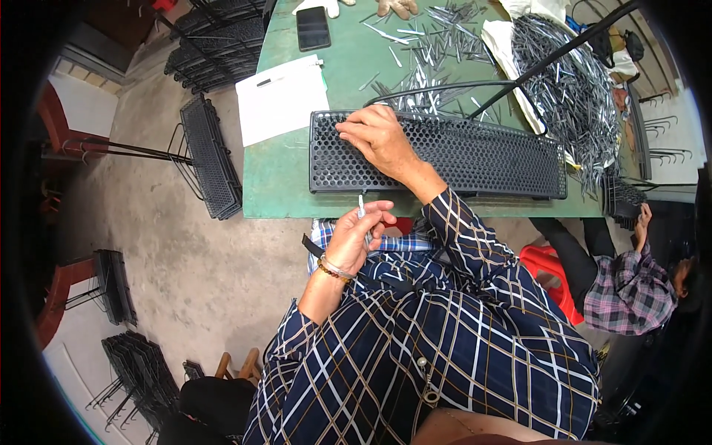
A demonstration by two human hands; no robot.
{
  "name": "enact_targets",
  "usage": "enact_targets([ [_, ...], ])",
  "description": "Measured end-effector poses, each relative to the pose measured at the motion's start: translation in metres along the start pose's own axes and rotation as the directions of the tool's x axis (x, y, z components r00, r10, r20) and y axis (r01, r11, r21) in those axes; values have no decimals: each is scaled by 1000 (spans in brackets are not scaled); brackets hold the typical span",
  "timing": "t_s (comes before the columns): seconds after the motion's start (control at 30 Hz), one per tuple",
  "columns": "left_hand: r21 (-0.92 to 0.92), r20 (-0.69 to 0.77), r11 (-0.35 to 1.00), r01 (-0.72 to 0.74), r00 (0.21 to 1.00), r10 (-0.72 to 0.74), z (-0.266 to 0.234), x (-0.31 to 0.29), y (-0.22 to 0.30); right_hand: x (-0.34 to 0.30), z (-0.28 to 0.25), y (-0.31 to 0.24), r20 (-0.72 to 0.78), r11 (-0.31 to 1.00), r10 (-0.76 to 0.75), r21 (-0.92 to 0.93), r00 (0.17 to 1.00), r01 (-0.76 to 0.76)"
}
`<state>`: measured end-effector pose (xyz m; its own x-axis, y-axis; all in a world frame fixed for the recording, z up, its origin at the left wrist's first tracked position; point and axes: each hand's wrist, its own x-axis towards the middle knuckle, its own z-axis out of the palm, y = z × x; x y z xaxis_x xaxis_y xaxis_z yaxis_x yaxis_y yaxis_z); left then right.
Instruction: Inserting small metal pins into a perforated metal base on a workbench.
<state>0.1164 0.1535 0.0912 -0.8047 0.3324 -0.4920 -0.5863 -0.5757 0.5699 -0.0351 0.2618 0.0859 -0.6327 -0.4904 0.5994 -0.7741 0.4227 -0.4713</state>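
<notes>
A long black rack (475, 159), its top full of round holes, lies along the near edge of the green table (278, 185). My right hand (386, 147) is over its left end, with thumb and fingers pressed together at the holes. What they pinch, if anything, is hidden. Just in front of the rack's near edge, my left hand (350, 236) is curled palm up around a few thin grey strips (362, 206), one end sticking up past the fingers. Similar slim grey and silver strips (426, 85) lie scattered on the table behind the rack.
A white sack (504, 48) heaped with strips stands at the right. Paper (278, 107), a pen and a phone (313, 30) lie at the left. A black bar (549, 67) rises from the rack. More racks (211, 156) stand on the floor. A co-worker (627, 293) sits right.
</notes>
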Motion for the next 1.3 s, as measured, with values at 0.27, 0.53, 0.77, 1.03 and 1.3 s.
enact_targets([
  [0.27, -17, 12, 1000, 9, 1000, -8, -1, 1, -2, -8, 9, -3, -122, 994, 98, 52, 988, -92],
  [0.53, -14, 33, 1000, -4, 999, 5, -5, 3, -6, -8, 2, -1, -60, 1000, -14, -7, 998, 14],
  [0.77, -111, 121, 994, 0, 993, 13, -2, -3, 9, -13, -43, -22, 189, 772, 442, 418, 877, -480],
  [1.03, -57, 177, 998, 10, 984, 0, 9, 4, 14, -44, -51, -47, 600, 378, 370, 600, 709, -705],
  [1.3, -6, 130, 999, -52, 990, 52, 13, 10, 14, -42, -56, -36, 528, 242, 580, 615, 620, -750],
])
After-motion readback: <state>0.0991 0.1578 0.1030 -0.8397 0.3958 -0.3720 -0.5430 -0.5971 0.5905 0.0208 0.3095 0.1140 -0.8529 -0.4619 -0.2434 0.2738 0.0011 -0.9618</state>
